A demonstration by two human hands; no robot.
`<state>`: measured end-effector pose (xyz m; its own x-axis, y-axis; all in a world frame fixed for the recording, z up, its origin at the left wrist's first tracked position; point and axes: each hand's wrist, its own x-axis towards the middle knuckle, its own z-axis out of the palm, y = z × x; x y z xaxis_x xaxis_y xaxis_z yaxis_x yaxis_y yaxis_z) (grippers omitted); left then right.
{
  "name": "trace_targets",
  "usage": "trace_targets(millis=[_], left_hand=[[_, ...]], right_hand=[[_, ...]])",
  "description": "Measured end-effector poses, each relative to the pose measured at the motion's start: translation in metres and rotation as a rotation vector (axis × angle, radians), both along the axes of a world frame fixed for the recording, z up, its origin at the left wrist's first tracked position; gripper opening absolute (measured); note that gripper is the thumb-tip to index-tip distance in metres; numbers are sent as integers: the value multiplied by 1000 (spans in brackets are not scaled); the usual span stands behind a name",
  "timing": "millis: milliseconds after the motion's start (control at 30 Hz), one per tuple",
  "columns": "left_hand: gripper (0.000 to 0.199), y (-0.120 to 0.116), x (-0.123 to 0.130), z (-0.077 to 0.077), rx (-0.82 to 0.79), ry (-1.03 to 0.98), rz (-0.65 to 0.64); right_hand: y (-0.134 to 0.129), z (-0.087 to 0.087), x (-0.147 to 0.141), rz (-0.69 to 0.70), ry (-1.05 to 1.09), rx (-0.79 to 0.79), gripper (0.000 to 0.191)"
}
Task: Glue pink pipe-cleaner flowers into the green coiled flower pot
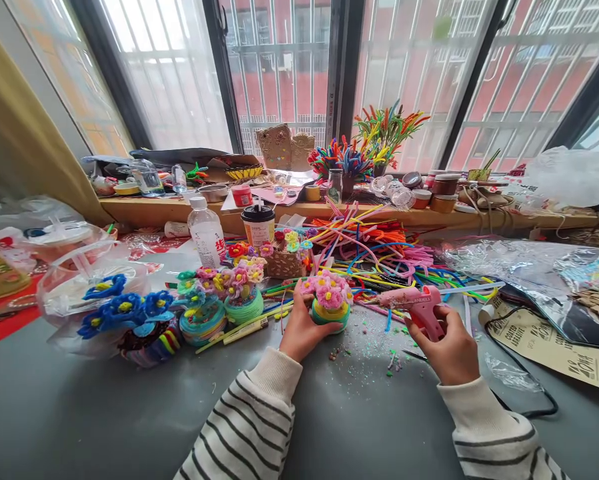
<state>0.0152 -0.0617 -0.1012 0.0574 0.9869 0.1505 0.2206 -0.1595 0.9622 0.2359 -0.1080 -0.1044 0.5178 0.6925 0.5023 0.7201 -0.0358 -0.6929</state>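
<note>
Left hand [303,327] gripped the flower pot [332,297] around its striped lower side, at the grey table [359,427] (resting or lifted, unclear); right hand [449,347] was wrapped around the pink glue gun [424,310], nozzle toward the pot. Pot seemed light, its blooms soft and crushable; low grip looked best.

Bright daylight from the windows [289,73] (pale with glare), edge distortion.

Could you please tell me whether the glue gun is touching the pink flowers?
Apart: the head view shows a visible gap between the front end of the glue gun and the pink flowers.
</note>
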Motion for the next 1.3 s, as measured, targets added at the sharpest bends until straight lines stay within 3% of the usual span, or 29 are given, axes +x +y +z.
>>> trace_targets(millis=[100,333,600,833,1300], left_hand=[[95,0,0,3,-22,-41,-77],[72,7,2,-3,-21,-2,-42],[96,7,15,-3,55,86,106],[97,7,24,-5,101,193,136],[101,6,31,-7,60,275,196]], right_hand=[[0,1,-2,-11,25,12,63],[1,-3,-5,3,25,58,59],[10,-12,-8,38,-83,66,54],[9,-12,-11,21,-173,110,51],[7,-6,-18,-37,-596,375,29]])
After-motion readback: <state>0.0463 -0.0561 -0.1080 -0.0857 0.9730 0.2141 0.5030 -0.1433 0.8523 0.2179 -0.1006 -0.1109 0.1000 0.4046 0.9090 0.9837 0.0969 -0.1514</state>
